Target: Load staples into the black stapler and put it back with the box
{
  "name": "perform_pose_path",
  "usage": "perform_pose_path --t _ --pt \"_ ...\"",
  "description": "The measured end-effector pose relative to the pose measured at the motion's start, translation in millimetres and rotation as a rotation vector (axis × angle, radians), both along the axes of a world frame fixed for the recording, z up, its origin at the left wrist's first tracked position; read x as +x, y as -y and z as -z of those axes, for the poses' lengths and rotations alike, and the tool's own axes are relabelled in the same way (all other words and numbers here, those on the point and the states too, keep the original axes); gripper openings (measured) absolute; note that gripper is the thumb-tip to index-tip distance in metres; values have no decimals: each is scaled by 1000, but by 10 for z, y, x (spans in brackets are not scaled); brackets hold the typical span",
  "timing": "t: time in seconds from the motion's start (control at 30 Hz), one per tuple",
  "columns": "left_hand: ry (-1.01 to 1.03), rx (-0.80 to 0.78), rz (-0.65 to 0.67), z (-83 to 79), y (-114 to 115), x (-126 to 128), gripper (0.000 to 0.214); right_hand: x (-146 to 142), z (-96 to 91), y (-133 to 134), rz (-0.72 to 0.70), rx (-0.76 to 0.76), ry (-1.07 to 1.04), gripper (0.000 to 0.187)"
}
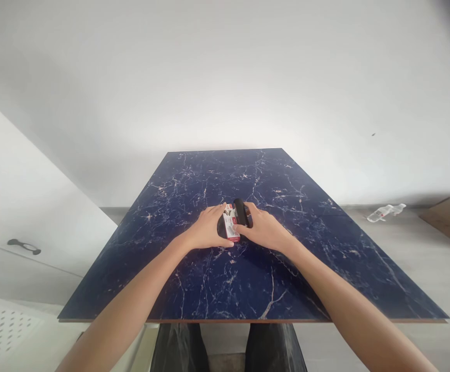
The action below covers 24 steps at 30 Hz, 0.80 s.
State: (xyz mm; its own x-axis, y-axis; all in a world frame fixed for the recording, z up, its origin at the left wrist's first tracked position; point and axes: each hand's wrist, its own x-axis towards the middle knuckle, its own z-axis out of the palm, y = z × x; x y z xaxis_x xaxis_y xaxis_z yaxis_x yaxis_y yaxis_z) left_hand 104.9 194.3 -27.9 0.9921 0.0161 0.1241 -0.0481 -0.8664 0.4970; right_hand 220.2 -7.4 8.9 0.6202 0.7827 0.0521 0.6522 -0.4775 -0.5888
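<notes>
Left hand (207, 231) bent in a wide C, thumb at the near end and fingertips at the far end, a person holds one small rectangular box (230, 233), printed in white and red, at the middle of a blue table (225, 292). The right hand (262, 227) closes from the right around one black object (239, 209), smooth and rounded at its far end, with the right thumb lying over the box's printed face. Box and black object sit side by side between the palms; whether either rests on the tabletop cannot be told.

One table fills the center, its flat, glossy top patterned like marble with thin white veins and pale flecks, a narrow brown edge (225, 321) along the near side. Below it show two legs in dark trousers (178, 349).

Behind, on the far side, rises a smooth white wall (225, 77), marked by one small dark spot (373, 135) at right. At left stands a flat white door (27, 196) with one dark, elongated handle (14, 242); near left, one white panel (25, 330) carries rows of small dark holes. On the pale floor (422, 268) at right lie one crumpled clear plastic item (382, 212) and one brown cardboard box (449, 222).
</notes>
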Motion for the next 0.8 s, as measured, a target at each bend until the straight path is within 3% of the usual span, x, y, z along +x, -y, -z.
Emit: perform_pose_path --t 0.13,0.23,0.37,0.5,0.6,0.8 --pt "-4 27 -16 -25 14 276 119 49 37 -24 58 -33 134 63" --pt "14 62 17 -26 156 776 122 314 76 45 209 -98 263 68" --pt "46 67 66 45 637 1681 122 922 104 371 452 -191 319 54" --pt "91 56 79 83 1170 2318 125 1400 117 793 526 -187 353 50" --pt "99 65 118 85 1327 2457 126 1510 149 942 553 -148 373 53" --pt "-4 42 93 115 1289 2410 133 1464 197 906 611 -117 368 54"
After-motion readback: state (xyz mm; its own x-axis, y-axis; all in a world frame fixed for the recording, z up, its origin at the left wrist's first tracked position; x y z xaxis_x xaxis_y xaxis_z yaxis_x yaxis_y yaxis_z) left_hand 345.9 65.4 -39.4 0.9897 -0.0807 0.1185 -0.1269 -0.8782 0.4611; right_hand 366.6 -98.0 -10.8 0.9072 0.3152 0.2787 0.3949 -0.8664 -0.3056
